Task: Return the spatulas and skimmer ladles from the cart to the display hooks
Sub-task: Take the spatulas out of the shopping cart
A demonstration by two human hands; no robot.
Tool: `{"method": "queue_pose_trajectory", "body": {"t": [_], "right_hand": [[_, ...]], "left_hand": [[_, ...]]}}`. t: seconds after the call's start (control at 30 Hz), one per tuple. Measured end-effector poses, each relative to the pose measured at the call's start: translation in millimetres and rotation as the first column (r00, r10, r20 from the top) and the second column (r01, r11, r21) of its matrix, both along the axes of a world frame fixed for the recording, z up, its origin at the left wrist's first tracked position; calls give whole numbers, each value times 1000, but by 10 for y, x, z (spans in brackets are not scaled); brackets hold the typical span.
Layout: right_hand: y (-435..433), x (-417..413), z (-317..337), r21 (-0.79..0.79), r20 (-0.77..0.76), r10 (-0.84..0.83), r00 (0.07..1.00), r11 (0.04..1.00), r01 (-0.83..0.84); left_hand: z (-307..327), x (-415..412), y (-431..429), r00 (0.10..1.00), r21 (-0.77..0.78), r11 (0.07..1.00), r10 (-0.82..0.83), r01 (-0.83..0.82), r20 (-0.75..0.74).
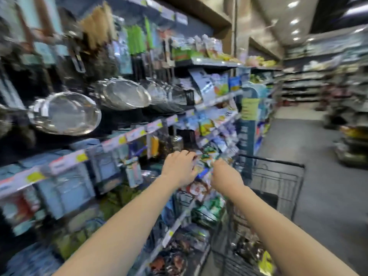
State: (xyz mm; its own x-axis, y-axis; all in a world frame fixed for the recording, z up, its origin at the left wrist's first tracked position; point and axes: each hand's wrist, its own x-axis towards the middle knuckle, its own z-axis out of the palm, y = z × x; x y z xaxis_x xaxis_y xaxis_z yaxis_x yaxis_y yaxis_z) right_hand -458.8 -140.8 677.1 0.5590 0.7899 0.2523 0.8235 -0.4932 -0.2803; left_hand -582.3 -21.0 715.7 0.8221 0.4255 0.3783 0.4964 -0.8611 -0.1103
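The whole view is motion-blurred. My left hand (pixel 180 168) and my right hand (pixel 226 176) are stretched forward side by side, fingers curled, in front of packets on the shelving just left of the black wire cart (pixel 278 176). The blur hides whether either hand holds anything. Steel mesh skimmer ladles (pixel 65 114) hang on display hooks at the left, with more of them (pixel 123 94) further along. Green-handled spatulas (pixel 135 38) hang above those. Dark, shiny utensils (pixel 247 250) lie in the bottom of the cart.
Shelves (pixel 127 136) with price strips and packaged goods run along the left, close to my arms. The cart stands against the shelf edge. A grey aisle floor (pixel 318 156) stretches to the right, with further shelving (pixel 350 140) on its far side.
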Motion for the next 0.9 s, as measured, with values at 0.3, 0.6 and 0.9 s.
{"method": "queue_pose_trajectory", "body": {"t": [0.3,0.6,0.9], "right_hand": [[-628,1646,-766,-156,-137,-119,983,983,97],[-544,2410,-1934,-282,-322,-213,922,952,122],[98,3203,-3137,-461,-393,-392,831,867,191]], "left_hand": [[-976,1681,-278,983,-142,989,-69,45,-170],[-2207,2567,-169,938,-356,934,-157,38,-310],[-3490,3537,559,849,-463,886,-248,5,-466]]}}
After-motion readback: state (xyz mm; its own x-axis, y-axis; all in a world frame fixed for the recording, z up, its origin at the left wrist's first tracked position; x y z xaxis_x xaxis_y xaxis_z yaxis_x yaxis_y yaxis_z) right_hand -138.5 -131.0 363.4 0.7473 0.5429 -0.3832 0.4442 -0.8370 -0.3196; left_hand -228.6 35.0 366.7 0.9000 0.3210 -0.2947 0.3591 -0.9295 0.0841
